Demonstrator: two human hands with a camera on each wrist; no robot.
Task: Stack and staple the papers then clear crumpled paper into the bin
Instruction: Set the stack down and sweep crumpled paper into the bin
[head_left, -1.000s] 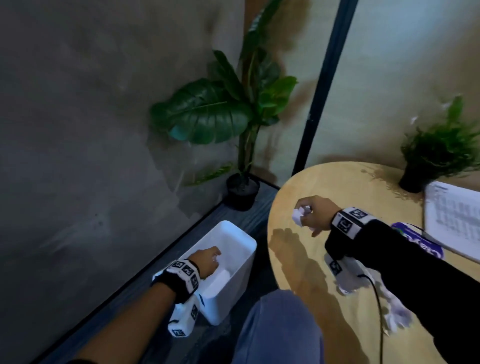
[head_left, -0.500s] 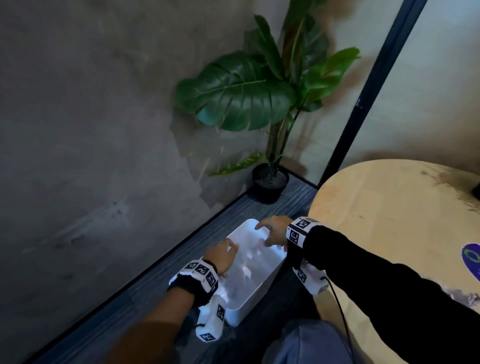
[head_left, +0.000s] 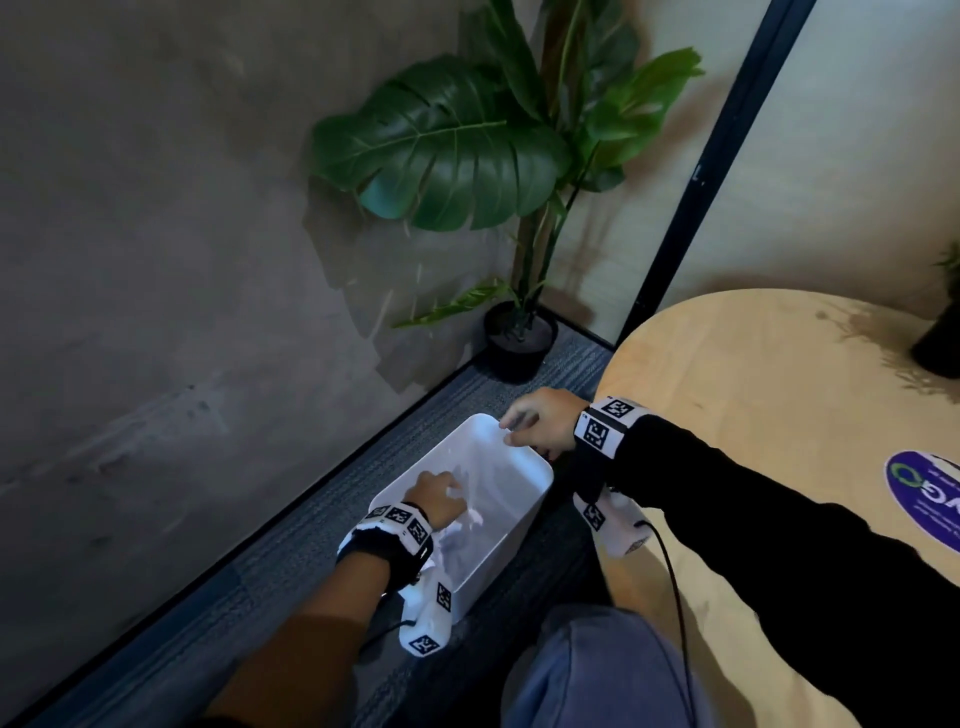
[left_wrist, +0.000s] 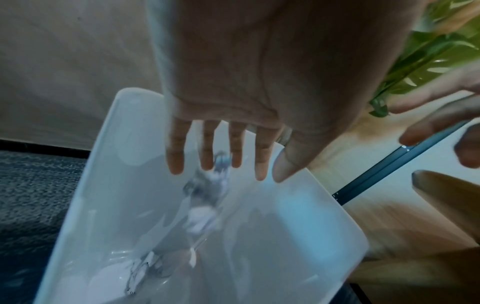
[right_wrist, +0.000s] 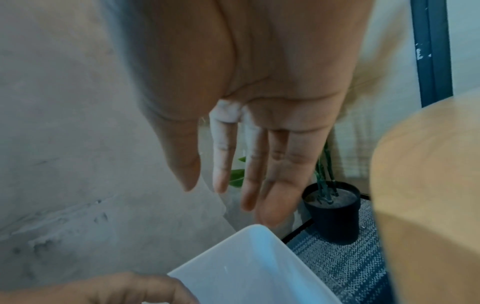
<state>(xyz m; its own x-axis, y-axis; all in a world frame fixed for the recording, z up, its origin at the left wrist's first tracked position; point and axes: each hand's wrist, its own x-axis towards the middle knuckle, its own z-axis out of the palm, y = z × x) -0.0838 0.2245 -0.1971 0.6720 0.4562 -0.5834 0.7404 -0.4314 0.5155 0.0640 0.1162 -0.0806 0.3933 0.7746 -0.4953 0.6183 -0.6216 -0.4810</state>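
A white plastic bin (head_left: 524, 483) stands on the floor beside the round wooden table (head_left: 753, 395). Crumpled paper (left_wrist: 202, 214) lies blurred inside the bin (left_wrist: 285, 236). My left hand (head_left: 436, 496) hangs over the bin's middle, fingers straight and spread, holding nothing; the left wrist view shows it (left_wrist: 221, 164) above the paper. My right hand (head_left: 535, 423) hovers over the bin's far corner with straight, empty fingers (right_wrist: 249, 185) above the rim (right_wrist: 254, 232).
A tall leafy plant in a black pot (head_left: 517, 340) stands in the corner just beyond the bin. A grey wall (head_left: 182, 260) runs along the left. A purple sticker (head_left: 930, 499) lies on the table at right. My knee (head_left: 587, 670) is near the bin.
My right hand carried a crumpled paper from the table to over the bin and let it go. Both hands now hang empty over the bin. The view swung left and down.
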